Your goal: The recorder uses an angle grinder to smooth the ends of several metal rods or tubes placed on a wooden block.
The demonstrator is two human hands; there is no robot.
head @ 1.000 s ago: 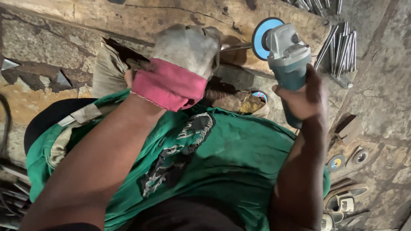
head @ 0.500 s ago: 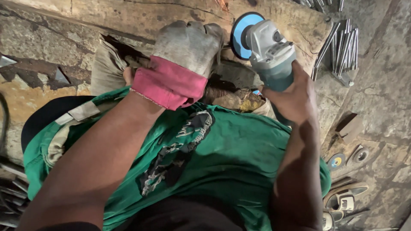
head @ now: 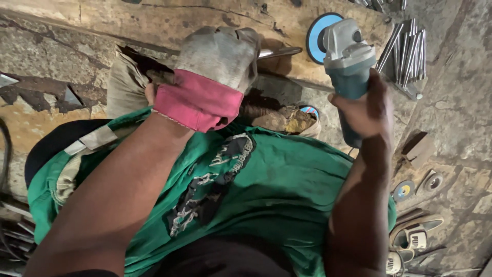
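Observation:
My left hand (head: 220,64) wears a grey work glove with a pink cuff and is closed around a thin metal rod (head: 279,52) that sticks out to the right over a worn wooden plank (head: 154,20). My bare right hand (head: 364,105) grips the teal body of an angle grinder (head: 346,56). The grinder's blue disc (head: 315,36) stands just right of the rod's tip. Whether disc and rod touch is unclear. A green cloth (head: 266,184) covers my lap below both arms.
A bundle of metal rods (head: 407,51) lies on the plank's right end. Spare grinding discs (head: 405,190) and sandals (head: 412,238) rest on the stony ground at lower right. Scrap metal pieces (head: 66,95) lie at left.
My right hand has carried the grinder left and upward, bringing its disc close to the rod's tip. My gloved left hand has stayed in place on the rod.

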